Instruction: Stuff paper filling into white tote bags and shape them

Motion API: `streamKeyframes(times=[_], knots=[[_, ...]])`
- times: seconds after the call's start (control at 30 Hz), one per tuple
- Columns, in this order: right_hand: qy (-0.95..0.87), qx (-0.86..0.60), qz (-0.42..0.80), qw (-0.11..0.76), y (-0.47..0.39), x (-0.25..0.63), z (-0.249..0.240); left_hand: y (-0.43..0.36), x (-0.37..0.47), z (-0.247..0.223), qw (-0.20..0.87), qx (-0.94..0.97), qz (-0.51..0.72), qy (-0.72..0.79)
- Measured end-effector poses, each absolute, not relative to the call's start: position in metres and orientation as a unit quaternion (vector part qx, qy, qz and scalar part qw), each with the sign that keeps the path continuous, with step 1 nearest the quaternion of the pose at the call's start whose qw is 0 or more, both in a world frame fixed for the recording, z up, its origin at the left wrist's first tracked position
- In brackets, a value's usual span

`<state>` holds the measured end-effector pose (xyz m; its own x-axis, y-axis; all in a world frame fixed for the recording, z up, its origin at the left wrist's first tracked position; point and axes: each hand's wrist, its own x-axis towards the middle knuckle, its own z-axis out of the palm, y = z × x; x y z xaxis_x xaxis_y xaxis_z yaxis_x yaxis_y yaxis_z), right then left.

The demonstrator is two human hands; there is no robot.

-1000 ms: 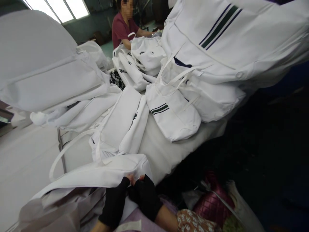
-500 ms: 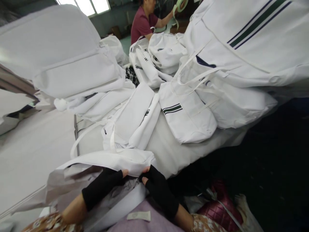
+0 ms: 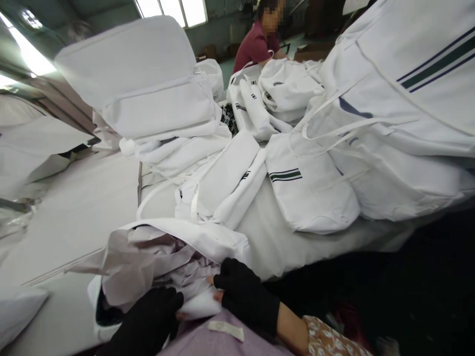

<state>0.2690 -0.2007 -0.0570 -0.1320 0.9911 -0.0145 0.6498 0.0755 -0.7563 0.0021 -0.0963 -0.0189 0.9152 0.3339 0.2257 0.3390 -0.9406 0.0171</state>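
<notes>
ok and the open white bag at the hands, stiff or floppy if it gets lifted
Probably fairly floppy: the open white bag has a mouth that gapes unevenly. The crumpled material inside would likely bunch or shift. Its smoother outer panel may hold some shape.

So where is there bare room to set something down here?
Two patches: the pale surface at left, between the loose white material and the open bag; and the strip of pale cover between that bag and the striped tote. Crowded: the back, where white bags overlap, and the bag's opening, around the left hand and right hand.
</notes>
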Motion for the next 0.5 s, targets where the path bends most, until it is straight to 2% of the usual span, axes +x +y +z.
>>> streamKeyframes(times=[0.07, 0.17, 0.23, 0.4, 0.5], knots=[[-0.686, -0.586, 0.316, 0.292, -0.195, 0.267, -0.055, -0.087, 0.01, -0.01, 0.05, -0.979, -0.155, -0.124], [-0.646, -0.568, 0.337, 0.383, -0.183, 0.267, -0.054, -0.065, 0.018, -0.006, 0.001, -0.972, -0.182, -0.148], [-0.613, -0.561, 0.36, 0.423, -0.173, 0.268, -0.058, -0.048, 0.025, -0.002, -0.093, -0.967, -0.142, -0.189], [-0.554, -0.539, 0.463, 0.434, -0.158, 0.269, -0.081, -0.02, 0.067, 0.022, -0.416, -0.875, 0.135, -0.207], [-0.521, -0.539, 0.466, 0.47, -0.159, 0.265, -0.088, -0.014, 0.094, 0.025, -0.544, -0.799, 0.177, -0.184]])
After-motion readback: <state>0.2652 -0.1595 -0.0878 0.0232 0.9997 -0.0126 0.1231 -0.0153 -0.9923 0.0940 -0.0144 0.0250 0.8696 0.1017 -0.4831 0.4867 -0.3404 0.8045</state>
